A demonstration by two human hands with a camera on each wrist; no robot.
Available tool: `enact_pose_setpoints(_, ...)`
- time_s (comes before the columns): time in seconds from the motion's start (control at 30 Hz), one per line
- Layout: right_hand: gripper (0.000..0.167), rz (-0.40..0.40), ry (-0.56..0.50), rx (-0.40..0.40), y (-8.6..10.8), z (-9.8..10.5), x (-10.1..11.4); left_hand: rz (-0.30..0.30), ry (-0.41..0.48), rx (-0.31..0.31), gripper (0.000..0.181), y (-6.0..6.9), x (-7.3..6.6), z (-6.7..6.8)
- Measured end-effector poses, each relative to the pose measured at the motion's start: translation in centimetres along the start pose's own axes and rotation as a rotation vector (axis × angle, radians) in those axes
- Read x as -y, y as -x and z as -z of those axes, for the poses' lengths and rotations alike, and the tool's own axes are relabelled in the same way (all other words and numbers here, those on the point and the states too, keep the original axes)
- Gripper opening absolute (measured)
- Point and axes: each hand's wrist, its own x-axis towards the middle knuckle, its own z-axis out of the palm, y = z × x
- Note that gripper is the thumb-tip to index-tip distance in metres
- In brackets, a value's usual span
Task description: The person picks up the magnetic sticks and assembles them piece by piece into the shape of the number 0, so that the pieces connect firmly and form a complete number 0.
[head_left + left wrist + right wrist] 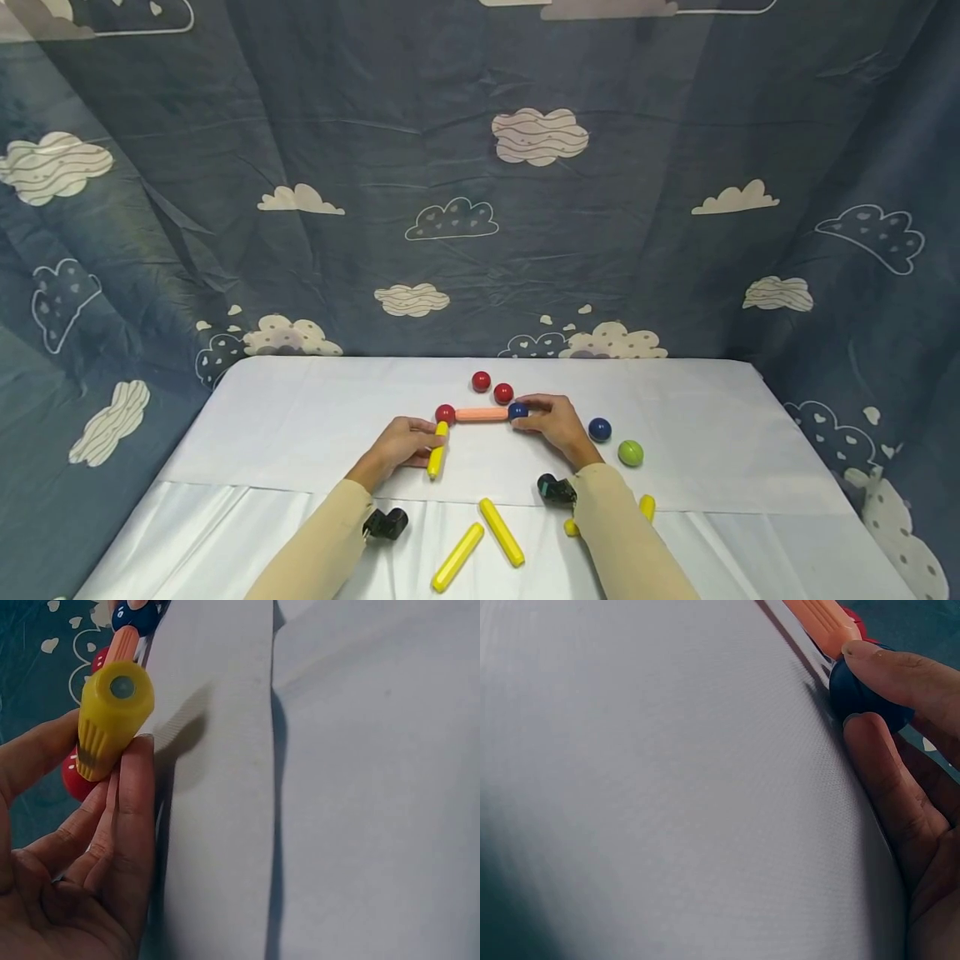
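Note:
My left hand (401, 443) pinches a yellow rod (437, 454) between thumb and fingers. The rod's far end meets a red ball (445, 414), and its near end shows a round grey disc in the left wrist view. From that ball an orange rod (482, 414) runs right to a blue ball (517, 411). The right hand (555, 422) grips this blue ball; in the right wrist view the thumb and a finger press on the ball (862, 694) beside the orange rod's end (829, 630).
Behind the orange rod lie two loose red balls (482, 382). Another blue ball (599, 430) and a green ball (631, 453) sit right of the right hand. Two yellow rods (457, 557) lie nearer me; more yellow (647, 506) shows partly hidden by the right sleeve.

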Motion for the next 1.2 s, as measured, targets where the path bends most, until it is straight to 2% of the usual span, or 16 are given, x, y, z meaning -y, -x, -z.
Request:
enact_pose_setpoints(0.3,0.041,-0.002,0.000,-0.001,-0.10,-0.08,-0.17,0.002,-0.051,-0.010,0.038,0.00,0.05,0.09)
enact_pose_setpoints(0.67,0.041,-0.003,0.001,-0.005,-0.07,-0.01,-0.21,0.000,-0.047,-0.004,0.032,0.56,-0.33,0.22)
enact_pose_setpoints(0.93,0.041,-0.009,0.000,-0.007,0.01,0.00,-0.12,-0.014,-0.047,-0.014,0.031,0.58,-0.17,0.25)
enact_pose_setpoints(1.2,0.042,-0.010,-0.003,-0.012,-0.01,0.03,-0.05,-0.004,-0.062,-0.028,0.029,0.52,-0.10,0.72)
